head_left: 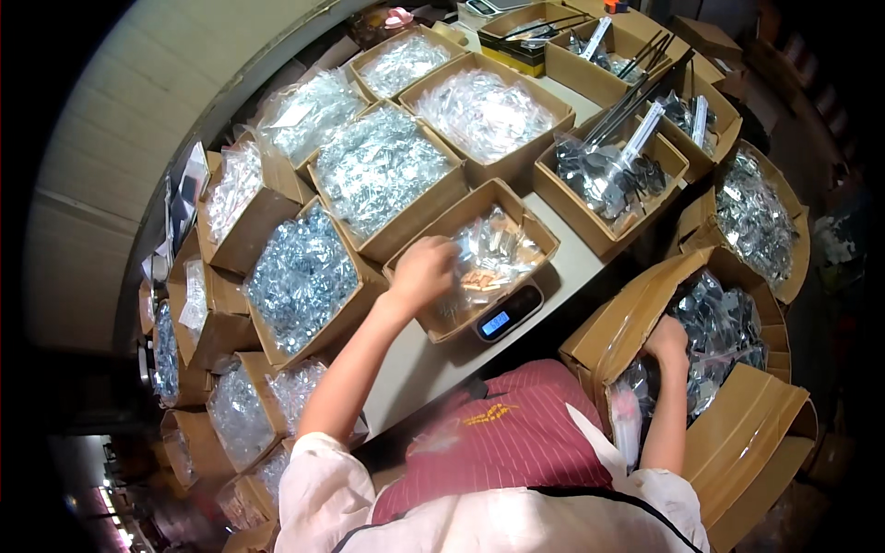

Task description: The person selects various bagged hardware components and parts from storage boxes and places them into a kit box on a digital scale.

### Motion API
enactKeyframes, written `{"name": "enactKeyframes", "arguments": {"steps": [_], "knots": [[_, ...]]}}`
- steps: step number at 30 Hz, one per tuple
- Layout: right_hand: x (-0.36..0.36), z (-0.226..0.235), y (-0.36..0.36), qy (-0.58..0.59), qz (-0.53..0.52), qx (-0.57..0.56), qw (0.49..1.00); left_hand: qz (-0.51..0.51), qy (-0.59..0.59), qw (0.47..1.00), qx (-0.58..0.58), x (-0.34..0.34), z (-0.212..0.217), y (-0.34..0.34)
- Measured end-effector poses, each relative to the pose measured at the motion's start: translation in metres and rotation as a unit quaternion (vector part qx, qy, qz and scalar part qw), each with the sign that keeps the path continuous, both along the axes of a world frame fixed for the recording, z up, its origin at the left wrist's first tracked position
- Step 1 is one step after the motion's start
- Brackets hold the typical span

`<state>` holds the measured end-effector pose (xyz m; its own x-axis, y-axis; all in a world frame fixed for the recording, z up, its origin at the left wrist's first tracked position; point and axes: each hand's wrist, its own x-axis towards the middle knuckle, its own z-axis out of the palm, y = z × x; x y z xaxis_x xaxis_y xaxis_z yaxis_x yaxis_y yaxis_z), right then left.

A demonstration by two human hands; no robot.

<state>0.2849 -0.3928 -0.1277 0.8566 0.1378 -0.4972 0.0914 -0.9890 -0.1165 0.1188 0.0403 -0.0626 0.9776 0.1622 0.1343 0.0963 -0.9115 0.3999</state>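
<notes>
My left hand (427, 271) reaches over the left rim of a small cardboard box (443, 324), its fingers curled; anything in their grip is hidden. Clear plastic packets with metal pieces and a few orange-brown pieces (481, 279) lie inside that box. Under it is a digital scale (510, 313) with a lit blue display. On my right, my right hand (667, 339) is down inside a large open carton (636, 304), beside a heap of clear bags of dark and silvery metal parts (714, 332). Its fingers are out of sight among the bags.
Boxes of bagged silvery parts (383, 170) crowd the table on the left and far side. Farther right, a box (604, 180) holds dark parts and a white strip, with black rods behind it. The carton's raised flap (737, 452) stands beside my right forearm.
</notes>
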Motion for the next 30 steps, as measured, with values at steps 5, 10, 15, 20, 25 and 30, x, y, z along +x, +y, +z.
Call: {"name": "enactKeyframes", "arguments": {"steps": [5, 10, 15, 20, 25, 30], "knots": [[-0.003, 0.005, 0.002, 0.002, 0.034, -0.024, 0.999, 0.052, 0.032, 0.960, 0.273, 0.032, -0.036, -0.018], [-0.013, 0.005, 0.001, -0.039, -0.010, -0.008, 0.999, 0.087, 0.145, 0.961, 0.217, 0.043, -0.013, -0.020], [-0.013, -0.002, -0.007, -0.063, 0.008, 0.004, 0.998, 0.175, 0.122, 0.971, -0.105, 0.027, 0.024, -0.020], [-0.015, 0.009, 0.001, -0.063, -0.003, 0.016, 0.998, 0.185, 0.023, 0.847, -0.498, 0.006, 0.026, 0.005], [-0.014, 0.010, 0.002, -0.050, -0.008, 0.007, 0.999, 0.143, 0.002, 0.701, -0.699, -0.010, 0.056, -0.001], [-0.013, 0.007, 0.002, -0.051, -0.006, 0.008, 0.999, 0.140, 0.012, 0.685, -0.715, -0.021, 0.073, -0.015]]}}
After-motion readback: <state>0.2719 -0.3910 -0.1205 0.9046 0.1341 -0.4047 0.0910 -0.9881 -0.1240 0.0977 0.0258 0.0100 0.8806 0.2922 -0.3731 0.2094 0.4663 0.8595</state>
